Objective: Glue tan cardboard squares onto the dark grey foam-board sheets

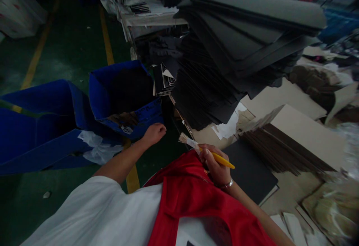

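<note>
My right hand (214,165) is closed round a brush with a yellow handle (223,160); its pale bristles (184,138) point up and left over the table's edge. A bracelet sits on that wrist. My left hand (154,133) reaches out to the left with fingers curled in, right at the near rim of a blue bin (127,92); whether it holds anything is hidden. A flat black sheet (248,173) lies on the table just right of my right hand. I wear a white shirt and a red apron (193,201).
A tall leaning stack of black sheets (238,48) fills the table's middle. Brown and tan boards (297,141) lie to the right. A second blue bin (42,126) with crumpled plastic stands on the green floor with yellow lines. White boxes sit far left.
</note>
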`<state>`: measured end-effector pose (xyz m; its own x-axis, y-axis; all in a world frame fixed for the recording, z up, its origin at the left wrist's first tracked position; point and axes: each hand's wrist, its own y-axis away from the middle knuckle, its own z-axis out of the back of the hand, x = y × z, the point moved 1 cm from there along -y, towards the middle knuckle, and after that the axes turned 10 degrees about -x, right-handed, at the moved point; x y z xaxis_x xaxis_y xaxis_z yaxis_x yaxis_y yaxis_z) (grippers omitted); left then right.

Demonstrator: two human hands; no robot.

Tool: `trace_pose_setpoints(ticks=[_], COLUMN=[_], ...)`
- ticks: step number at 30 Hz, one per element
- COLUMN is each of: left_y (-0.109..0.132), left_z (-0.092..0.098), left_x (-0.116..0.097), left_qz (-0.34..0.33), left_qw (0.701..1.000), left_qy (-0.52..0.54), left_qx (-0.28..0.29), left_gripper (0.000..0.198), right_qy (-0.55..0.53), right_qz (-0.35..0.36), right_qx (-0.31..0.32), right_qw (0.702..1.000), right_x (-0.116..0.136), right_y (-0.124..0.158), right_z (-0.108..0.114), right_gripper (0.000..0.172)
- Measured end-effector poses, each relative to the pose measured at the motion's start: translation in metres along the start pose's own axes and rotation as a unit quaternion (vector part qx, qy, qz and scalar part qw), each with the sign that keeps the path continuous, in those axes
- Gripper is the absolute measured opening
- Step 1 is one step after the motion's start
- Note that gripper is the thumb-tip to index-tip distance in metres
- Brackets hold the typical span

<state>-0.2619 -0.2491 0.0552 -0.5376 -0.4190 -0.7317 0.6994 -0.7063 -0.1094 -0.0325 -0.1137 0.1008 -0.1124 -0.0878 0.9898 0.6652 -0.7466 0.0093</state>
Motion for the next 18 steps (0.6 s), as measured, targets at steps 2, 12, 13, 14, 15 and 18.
trace_pose_setpoints(ticks=[2,12,13,14,15,18], left_y=[0.000,0.033,0.033,0.033,0.033,0.032], left_z=[0.004,-0.006,-0.007,-0.008,-0.009,-0.012], left_x=[0.011,-0.038,-0.042,-0.044,-0.046,-0.052], left_qz=[0.047,0.057,0.054,0.051,0.049,0.041], left_qw=[0.997,0.974,0.976,0.978,0.980,0.985], left_qy=[0.039,0.207,0.200,0.193,0.185,0.160], left_qx=[0.047,0.073,0.069,0.063,0.058,0.044], left_gripper=[0.025,0.031,0.031,0.031,0.030,0.028], right_qy=[-0.033,-0.323,-0.320,-0.316,-0.313,-0.306], right_qz=[-0.029,-0.299,-0.294,-0.288,-0.283,-0.278], right_qx=[0.013,-0.055,-0.053,-0.053,-0.053,-0.064], right_qw=[0.999,0.896,0.899,0.902,0.905,0.908], right_x=[0.001,-0.019,-0.019,-0.019,-0.019,-0.017], right_y=[-0.002,-0.021,-0.021,-0.020,-0.019,-0.018], right_z=[-0.001,-0.016,-0.016,-0.016,-0.016,-0.018], right_gripper=[0.024,0.033,0.034,0.035,0.036,0.036])
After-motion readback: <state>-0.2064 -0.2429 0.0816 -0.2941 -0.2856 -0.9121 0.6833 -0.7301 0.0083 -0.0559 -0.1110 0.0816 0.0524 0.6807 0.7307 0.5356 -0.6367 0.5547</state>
